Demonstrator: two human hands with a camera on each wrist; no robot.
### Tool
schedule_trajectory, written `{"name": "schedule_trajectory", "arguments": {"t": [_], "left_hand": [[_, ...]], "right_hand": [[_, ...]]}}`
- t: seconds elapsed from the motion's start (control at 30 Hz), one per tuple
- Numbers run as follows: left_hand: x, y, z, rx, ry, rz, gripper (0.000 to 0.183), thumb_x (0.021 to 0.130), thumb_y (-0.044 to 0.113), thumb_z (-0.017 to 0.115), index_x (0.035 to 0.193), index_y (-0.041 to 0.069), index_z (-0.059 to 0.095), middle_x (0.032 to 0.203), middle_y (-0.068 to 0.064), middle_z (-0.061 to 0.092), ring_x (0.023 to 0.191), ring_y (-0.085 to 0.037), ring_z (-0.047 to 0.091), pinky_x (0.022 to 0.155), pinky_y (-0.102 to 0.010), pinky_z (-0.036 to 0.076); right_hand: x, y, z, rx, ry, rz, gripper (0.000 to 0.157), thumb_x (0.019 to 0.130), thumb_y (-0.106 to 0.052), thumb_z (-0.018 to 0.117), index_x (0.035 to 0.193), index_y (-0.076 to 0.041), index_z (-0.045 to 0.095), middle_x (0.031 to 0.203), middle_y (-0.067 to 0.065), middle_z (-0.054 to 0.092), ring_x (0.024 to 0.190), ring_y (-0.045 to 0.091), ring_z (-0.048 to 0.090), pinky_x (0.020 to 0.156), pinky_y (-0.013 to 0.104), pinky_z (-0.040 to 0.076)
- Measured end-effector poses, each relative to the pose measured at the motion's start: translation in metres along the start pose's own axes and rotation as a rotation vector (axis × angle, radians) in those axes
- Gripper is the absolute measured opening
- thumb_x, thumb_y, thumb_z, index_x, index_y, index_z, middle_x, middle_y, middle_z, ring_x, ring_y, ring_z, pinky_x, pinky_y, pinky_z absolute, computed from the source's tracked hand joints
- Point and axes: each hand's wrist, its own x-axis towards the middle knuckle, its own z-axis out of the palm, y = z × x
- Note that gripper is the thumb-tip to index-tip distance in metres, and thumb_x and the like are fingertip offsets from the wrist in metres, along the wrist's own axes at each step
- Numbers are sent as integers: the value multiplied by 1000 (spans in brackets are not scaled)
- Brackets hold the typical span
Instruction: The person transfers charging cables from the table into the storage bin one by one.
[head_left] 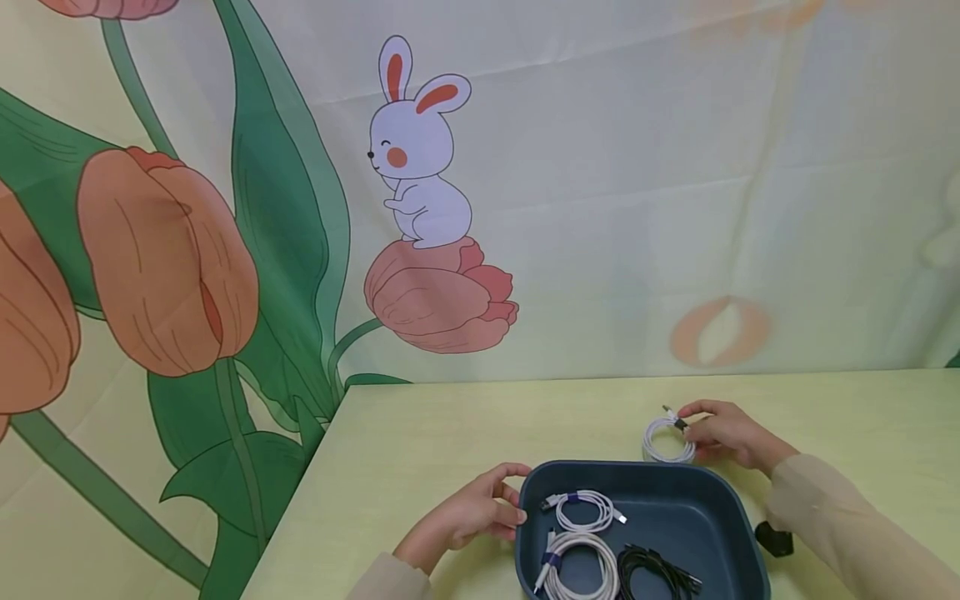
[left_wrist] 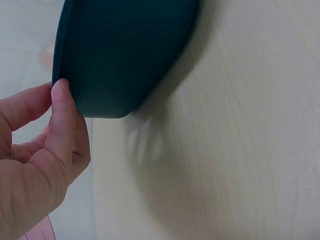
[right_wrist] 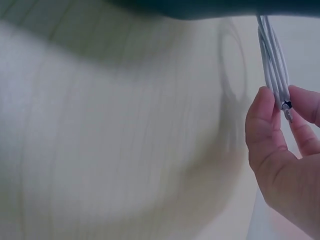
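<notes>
A dark blue rectangular tray [head_left: 693, 512] is near the front of the table, and my left hand [head_left: 480, 507] pinches its left rim between thumb and fingers. The left wrist view shows the thumb against the outer wall [left_wrist: 115, 60]. Past the tray's back edge, my right hand [head_left: 726, 433] holds a coiled white cable [head_left: 651, 450] by its dark tie. In the right wrist view the white loops [right_wrist: 272, 60] hang between thumb and fingertips, a metal plug end showing below. Inside the tray lie two coiled white cables with purple ties, a smaller one [head_left: 604, 504] and a larger one [head_left: 609, 554], beside a black cable bundle [head_left: 652, 562].
The pale wood table [head_left: 420, 433] reaches back to a fabric backdrop [head_left: 600, 208] printed with tulips and a rabbit. A small black object [head_left: 774, 540] shows beside the tray's right wall, under the right forearm. The tray's lower part is cut off by the head view.
</notes>
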Motion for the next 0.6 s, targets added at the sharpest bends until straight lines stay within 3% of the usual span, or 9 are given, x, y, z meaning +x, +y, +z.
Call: {"name": "schedule_trajectory", "arguments": {"t": [0.6], "left_hand": [[2,0,1,-4,8,-9,55,78,-8,57,126,13,41,87,-7,45,63,-15,49,50,-20,47]], "right_hand": [[-7,-6,-11,76,-16,-65,42,84,-12,57,120,2,43,88,3,51,71,14,56,68,30,52]]}}
